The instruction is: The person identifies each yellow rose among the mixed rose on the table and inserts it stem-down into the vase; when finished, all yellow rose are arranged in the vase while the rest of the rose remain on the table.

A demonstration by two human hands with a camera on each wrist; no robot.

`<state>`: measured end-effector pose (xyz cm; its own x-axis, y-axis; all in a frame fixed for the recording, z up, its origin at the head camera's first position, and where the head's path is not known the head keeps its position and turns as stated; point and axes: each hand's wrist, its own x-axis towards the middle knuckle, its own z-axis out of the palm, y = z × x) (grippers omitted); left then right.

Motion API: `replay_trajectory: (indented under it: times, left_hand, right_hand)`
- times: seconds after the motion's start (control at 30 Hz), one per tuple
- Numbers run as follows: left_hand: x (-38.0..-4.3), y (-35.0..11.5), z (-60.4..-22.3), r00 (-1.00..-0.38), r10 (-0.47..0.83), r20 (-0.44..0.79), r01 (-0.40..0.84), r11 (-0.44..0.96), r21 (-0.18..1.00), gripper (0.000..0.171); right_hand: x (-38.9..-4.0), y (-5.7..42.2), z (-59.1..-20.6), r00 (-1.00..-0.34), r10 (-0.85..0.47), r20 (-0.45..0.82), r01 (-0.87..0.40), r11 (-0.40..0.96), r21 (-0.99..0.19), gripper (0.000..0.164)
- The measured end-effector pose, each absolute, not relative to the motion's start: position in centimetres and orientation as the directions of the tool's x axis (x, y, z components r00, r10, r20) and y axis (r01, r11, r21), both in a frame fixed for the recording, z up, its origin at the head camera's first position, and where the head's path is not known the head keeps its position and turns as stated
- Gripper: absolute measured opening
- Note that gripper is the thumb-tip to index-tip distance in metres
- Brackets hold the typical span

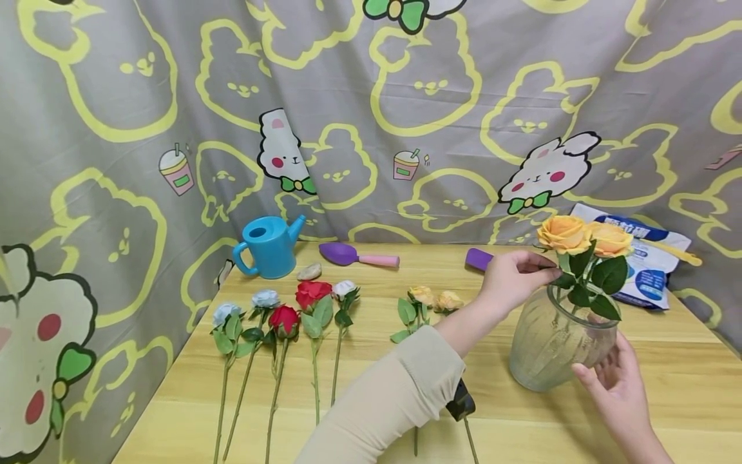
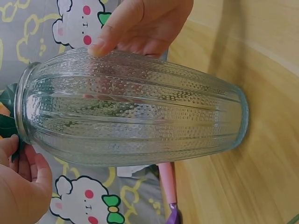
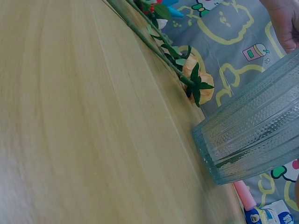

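A ribbed clear glass vase [image 1: 551, 354] stands at the right of the wooden table, with two orange-yellow roses [image 1: 565, 233] in its mouth. My left hand [image 1: 516, 280] pinches the leafy stem of a rose just above the rim. In the left wrist view the fingertips of that left hand [image 2: 21, 179] are right at the rim beside a green leaf. Against the vase's right side, my right hand [image 1: 620, 386] grips the glass; its thumb [image 2: 100, 46] lies along the wall. Stems inside are blurred by the textured glass.
Several blue, red and white roses [image 1: 284, 321] lie in a row on the left. Two more yellow roses [image 1: 422, 295] lie near my left sleeve. Behind are a blue watering can [image 1: 271, 248], a stone [image 1: 309, 271], purple trowel [image 1: 339, 254], purple tool [image 1: 478, 259] and white-blue bag [image 1: 649, 283].
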<state>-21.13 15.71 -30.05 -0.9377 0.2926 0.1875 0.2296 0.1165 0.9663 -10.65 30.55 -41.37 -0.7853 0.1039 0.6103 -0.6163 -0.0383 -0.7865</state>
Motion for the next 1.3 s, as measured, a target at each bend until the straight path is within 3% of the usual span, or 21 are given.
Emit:
replay_trajectory:
  times: [0.43, 0.6, 0.73, 1.03, 1.3]
  left_hand:
    - [-21.3, 14.2, -30.8, -0.939, 0.309, 0.149, 0.204, 0.156, 0.966, 0.01]
    - [-22.5, 10.3, -31.5, -0.911, 0.367, 0.188, 0.237, 0.092, 0.967, 0.013]
    - [-23.3, 6.0, -32.5, -0.918, 0.369, 0.147, 0.182, 0.062, 0.981, 0.018]
    - [-23.2, -1.5, -36.1, -0.942, 0.323, -0.091, 0.002, 0.276, 0.961, 0.017]
    - [-21.9, -3.2, -39.5, -0.912, 0.327, -0.246, -0.061, 0.487, 0.871, 0.008]
  right_hand:
    - [-10.7, 30.2, -41.4, -0.809, 0.111, 0.577, -0.583, -0.021, -0.812, 0.069]
    - [-10.8, 30.3, -41.5, -0.802, 0.112, 0.587, -0.593, -0.03, -0.805, 0.069]
    - [-10.7, 30.3, -41.3, -0.808, 0.129, 0.574, -0.582, -0.031, -0.812, 0.069]
    - [-10.8, 30.7, -41.0, -0.78, 0.106, 0.617, -0.625, -0.062, -0.779, 0.068]
    - [-10.9, 30.6, -41.3, -0.786, 0.103, 0.61, -0.618, -0.092, -0.781, 0.069]
